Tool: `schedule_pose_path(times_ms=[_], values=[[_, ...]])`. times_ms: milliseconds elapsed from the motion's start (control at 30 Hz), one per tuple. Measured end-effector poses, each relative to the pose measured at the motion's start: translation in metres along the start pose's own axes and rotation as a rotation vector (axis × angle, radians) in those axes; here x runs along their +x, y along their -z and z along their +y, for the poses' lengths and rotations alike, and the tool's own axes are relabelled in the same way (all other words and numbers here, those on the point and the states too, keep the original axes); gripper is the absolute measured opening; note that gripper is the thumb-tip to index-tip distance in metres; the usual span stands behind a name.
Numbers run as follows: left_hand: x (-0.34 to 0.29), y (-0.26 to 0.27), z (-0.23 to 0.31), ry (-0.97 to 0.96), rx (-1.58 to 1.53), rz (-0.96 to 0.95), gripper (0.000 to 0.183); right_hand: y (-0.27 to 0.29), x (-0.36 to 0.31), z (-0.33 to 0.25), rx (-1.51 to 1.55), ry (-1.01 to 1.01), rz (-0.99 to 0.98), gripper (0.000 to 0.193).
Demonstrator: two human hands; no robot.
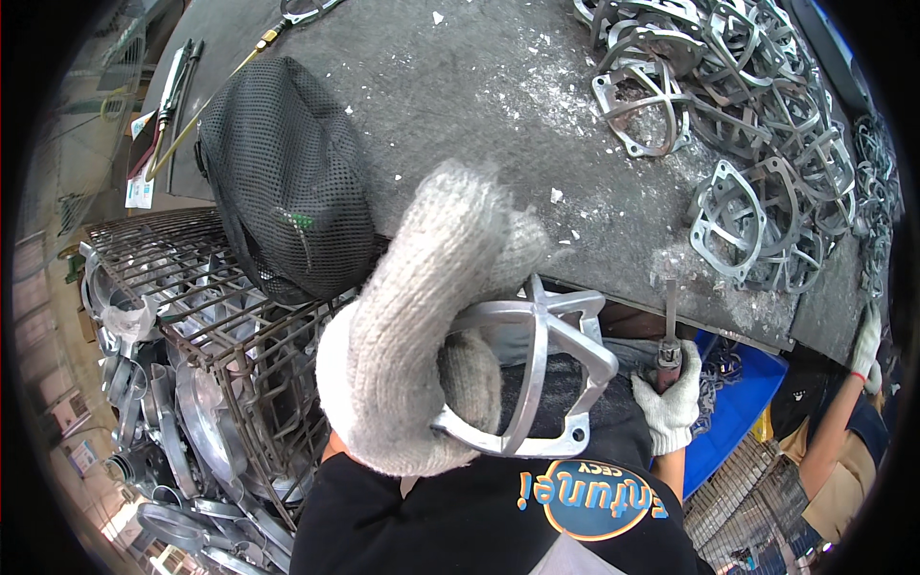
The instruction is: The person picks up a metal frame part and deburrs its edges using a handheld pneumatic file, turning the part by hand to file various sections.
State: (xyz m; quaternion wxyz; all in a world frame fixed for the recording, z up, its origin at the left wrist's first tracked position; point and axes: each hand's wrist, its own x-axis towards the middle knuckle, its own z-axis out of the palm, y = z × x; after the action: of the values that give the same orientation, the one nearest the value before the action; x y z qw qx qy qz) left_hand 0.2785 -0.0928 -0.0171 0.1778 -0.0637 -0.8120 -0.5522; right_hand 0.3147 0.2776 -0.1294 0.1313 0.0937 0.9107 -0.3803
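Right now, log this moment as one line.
left hand: gloved, grips cast metal frame | right hand: gloved, holds file-like tool at bench edge | frame pile on bench

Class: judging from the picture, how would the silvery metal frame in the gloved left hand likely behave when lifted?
The metal frame probably stays stiff: its bars hold shape in the left hand. Likely light, being mostly openings. Flat rim suggests no rolling.

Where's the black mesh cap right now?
In the head view, the black mesh cap lies on the grey workbench, upper left, above the wire crate and left of the gloved left hand.
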Motion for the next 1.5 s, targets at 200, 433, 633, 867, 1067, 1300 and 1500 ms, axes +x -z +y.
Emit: schedule_pose_path(times_ms=[200, 433, 633, 867, 1067, 1300, 1500], values=[[-0.005, -0.007, -0.009, -0.051, 0.175, 0.09, 0.051, -0.004, 0.001, 0.011, -0.037, 0.038, 0.055, 0.087], [0.004, -0.004, 0.02, 0.319, -0.069, 0.036, 0.05, -0.009, -0.005, 0.019, -0.062, 0.084, 0.143, 0.085], [0.041, -0.032, -0.01, -0.185, 0.197, 0.199, 0.052, 0.014, -0.001, -0.025, -0.11, 0.161, -0.03, 0.082], [0.017, -0.022, -0.01, -0.004, 0.795, -0.243, 0.083, 0.063, -0.005, -0.074, 0.301, 0.155, -0.002, 0.092], [0.03, -0.014, -0.03, -0.105, 0.679, -0.208, 0.106, 0.079, 0.018, -0.156, -0.301, 0.306, -0.344, 0.073], [0.024, -0.02, -0.042, -0.077, 0.697, -0.218, 0.09, 0.064, 0.026, -0.181, -0.558, 0.167, -0.675, 0.075], [0.012, -0.022, -0.048, -0.169, 0.676, -0.151, 0.092, 0.047, 0.027, -0.183, -0.592, 0.375, -0.552, 0.075]])
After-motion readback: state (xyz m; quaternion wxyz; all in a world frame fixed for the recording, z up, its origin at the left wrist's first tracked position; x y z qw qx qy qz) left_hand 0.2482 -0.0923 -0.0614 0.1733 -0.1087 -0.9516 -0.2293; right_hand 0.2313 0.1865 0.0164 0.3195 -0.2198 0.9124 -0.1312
